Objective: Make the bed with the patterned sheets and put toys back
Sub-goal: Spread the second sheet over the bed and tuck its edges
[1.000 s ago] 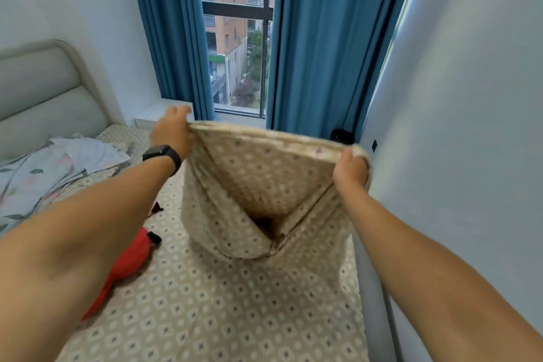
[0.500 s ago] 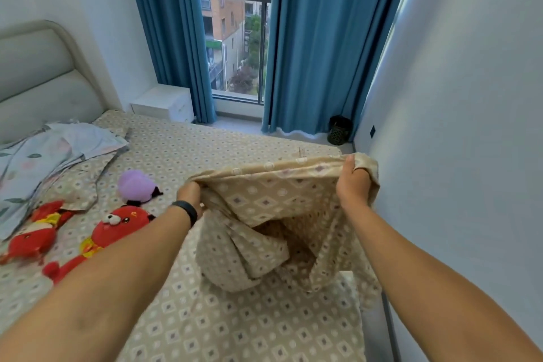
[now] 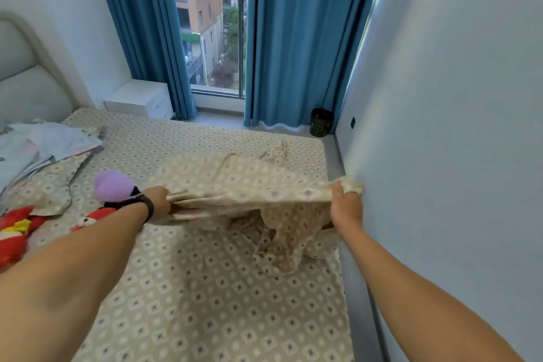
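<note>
Over the bed (image 3: 205, 303), near its foot by the wall, both arms reach out holding a loose patterned sheet (image 3: 249, 182) stretched between them. Left hand (image 3: 157, 203), with a dark band at the wrist, has its grip curled round a bunched edge of the cloth; right hand (image 3: 342, 206) pinches the opposite corner right against the wall (image 3: 455, 156). Slack folds of the cloth hang down and rest on the fitted sheet below. Beside the left wrist lies a purple plush toy (image 3: 113, 186), with red plush toys (image 3: 14, 232) further left. A pale floral cover (image 3: 35, 144) lies rumpled near the headboard (image 3: 26, 79).
</note>
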The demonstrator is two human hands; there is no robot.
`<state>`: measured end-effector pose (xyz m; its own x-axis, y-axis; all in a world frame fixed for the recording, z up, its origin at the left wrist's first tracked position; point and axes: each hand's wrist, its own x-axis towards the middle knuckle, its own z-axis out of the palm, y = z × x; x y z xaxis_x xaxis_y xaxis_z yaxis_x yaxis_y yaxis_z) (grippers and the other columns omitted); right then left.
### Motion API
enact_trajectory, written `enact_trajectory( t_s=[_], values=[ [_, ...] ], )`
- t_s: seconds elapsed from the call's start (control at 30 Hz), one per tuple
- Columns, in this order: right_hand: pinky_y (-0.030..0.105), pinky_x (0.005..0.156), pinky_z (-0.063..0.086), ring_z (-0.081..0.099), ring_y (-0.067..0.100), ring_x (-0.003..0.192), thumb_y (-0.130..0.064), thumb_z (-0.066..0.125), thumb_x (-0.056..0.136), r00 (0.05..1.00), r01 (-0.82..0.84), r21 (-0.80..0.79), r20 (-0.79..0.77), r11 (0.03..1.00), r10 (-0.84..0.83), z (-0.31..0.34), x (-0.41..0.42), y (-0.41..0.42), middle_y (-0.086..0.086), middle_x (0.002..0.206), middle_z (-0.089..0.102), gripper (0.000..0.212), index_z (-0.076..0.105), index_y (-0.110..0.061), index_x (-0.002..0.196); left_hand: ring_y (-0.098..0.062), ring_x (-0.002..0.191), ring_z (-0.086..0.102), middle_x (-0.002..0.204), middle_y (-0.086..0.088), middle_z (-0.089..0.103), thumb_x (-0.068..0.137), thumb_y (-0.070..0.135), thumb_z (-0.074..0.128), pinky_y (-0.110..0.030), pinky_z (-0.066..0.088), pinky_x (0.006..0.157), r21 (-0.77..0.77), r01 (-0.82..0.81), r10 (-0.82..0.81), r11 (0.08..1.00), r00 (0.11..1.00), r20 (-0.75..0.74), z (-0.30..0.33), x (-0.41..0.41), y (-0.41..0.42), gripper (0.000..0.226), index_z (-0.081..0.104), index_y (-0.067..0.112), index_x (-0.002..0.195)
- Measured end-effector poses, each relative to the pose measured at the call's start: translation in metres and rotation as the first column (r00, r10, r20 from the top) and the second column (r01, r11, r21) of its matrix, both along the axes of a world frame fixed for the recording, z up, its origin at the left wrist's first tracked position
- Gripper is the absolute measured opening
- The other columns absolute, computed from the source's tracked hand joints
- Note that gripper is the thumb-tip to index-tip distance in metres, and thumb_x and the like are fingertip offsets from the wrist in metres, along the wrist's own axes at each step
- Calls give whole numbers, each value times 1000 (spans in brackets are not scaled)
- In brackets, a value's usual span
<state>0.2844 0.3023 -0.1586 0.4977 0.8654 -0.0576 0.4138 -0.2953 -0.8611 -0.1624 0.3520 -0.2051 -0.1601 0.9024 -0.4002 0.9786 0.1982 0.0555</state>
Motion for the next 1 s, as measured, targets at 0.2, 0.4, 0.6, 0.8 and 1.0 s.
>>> enact_trajectory(
  t_s=[0.2, 0.4, 0.6, 0.8, 1.0],
  values=[
    [36, 70, 49, 60, 25, 79, -50, 41, 104, 989, -149, -95, 5, 984, 150, -16, -55, -42, 5, 80, 61, 52, 61, -10, 77, -29, 126, 54, 146, -9, 50, 95, 39, 61, -40, 48, 101, -179, 118, -144, 977, 979, -142, 1, 24, -6, 49, 50, 22, 140],
    [34, 60, 46, 61, 20, 65, -52, 46, 102, 910, -386, -200, 76, 900, 407, -32, -85, -69, 5, 70, 64, 58, 65, -6, 72, -20, 148, 29, 162, 7, 25, 60, 63, 87, -41, 30, 120, -90, 390, -257, 916, 746, 615, -9, 184, -63, 128, 13, 32, 160],
    [30, 83, 48, 63, 9, 89, -46, 48, 103, 906, -369, -187, -288, 910, 309, -70, -60, -95, -6, 93, 68, 35, 71, -21, 97, -18, 84, 65, 96, 5, 69, 89, 14, 58, -44, 55, 77, 279, 95, -267, 956, 677, 686, -55, 230, -109, 30, 53, 33, 112],
    [52, 106, 46, 62, 39, 116, -38, 57, 100, 137, -42, -318, -941, 947, -310, -111, -10, -102, 22, 123, 67, 44, 62, -4, 128, -20, 109, 63, 121, 2, 69, 88, 7, 54, -37, 52, 91, 187, 343, -373, 921, 630, 681, -67, 242, -151, 45, 60, 28, 127],
    [48, 91, 55, 63, 36, 115, -25, 51, 103, 147, 100, -325, -930, 941, -336, -120, 48, -102, 21, 133, 62, 43, 54, -6, 141, -18, 99, 45, 112, 5, 43, 87, 1, 62, -25, 42, 79, 315, 249, -387, 916, 755, 529, -82, 246, -179, 41, 65, 23, 121]
  ],
)
